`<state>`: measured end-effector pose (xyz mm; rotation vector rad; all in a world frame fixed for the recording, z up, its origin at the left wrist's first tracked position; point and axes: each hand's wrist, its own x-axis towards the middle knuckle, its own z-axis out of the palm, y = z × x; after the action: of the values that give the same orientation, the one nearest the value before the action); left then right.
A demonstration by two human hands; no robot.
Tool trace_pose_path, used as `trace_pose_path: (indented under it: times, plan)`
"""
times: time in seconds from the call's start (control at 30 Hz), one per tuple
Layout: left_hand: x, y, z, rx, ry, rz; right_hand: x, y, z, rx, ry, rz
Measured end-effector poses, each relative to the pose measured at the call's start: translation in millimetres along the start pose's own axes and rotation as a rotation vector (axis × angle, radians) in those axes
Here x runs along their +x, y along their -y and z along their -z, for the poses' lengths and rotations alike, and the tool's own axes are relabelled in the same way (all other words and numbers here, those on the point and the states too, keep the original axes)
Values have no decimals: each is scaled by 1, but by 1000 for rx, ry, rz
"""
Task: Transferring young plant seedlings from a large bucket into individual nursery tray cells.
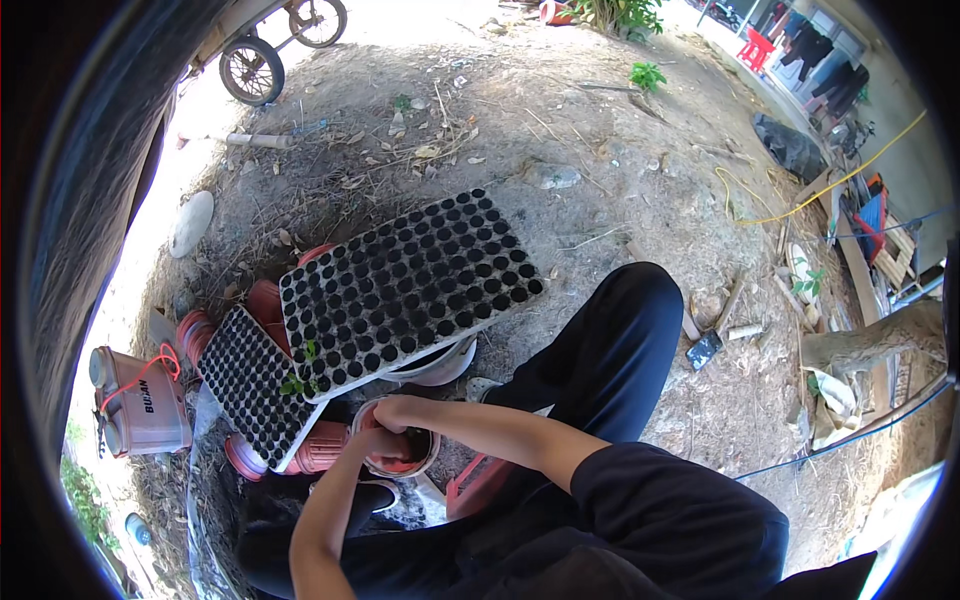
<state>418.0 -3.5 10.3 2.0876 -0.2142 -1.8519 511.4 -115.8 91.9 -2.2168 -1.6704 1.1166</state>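
Observation:
Both hands reach into a round reddish pot (432,456) between my legs. My right hand (395,413) bends over the far side of its rim, fingers hidden inside. Lower in the pot is my left hand (386,444), its fingertips also out of sight. Whether either hand grips anything cannot be seen. Just beyond lies a large white seedling tray (405,364) with dark round cells, tilted over a pale basin (450,365). A smaller cell tray (306,437) leans at its left on terracotta-coloured pots (322,448). A green seedling (298,384) shows at the large tray's near-left corner.
At the left stands a brown container (154,412) with a red cord. A pink plastic object (480,486) sits beside my legs. On the right are a phone-like object (704,350), wood scraps and a tree trunk (874,337). A wheeled cart (253,71) stands at the upper left.

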Motion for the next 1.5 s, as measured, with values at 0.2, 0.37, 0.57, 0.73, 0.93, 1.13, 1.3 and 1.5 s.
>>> trace_pose_path:
  times: [0.2, 0.37, 0.57, 0.73, 0.93, 1.13, 1.3, 1.5]
  plan:
    - [75, 3, 14, -580, -143, -87, -9, -6, 20, -17, -142, 10]
    - [48, -37, 57, -601, -303, -157, -1, -12, 9, -82, -180, 26]
    - [-28, 42, 86, -747, -436, -88, 57, 31, -16, -100, -200, 161]
    - [-66, 56, -42, -645, -646, -137, 26, 44, 27, -189, 97, 168]
    - [-172, -14, -26, -1055, -603, -170, -8, 29, 75, -28, 354, 255]
    - [-183, -31, -50, -1365, -576, -254, -34, 54, 121, -133, 349, 198]
    - [-142, -7, -61, -1282, -675, -303, -40, 80, 145, -56, 339, 270]
    - [-163, -41, -45, -1188, -691, -362, -66, 69, 183, 74, 181, 437]
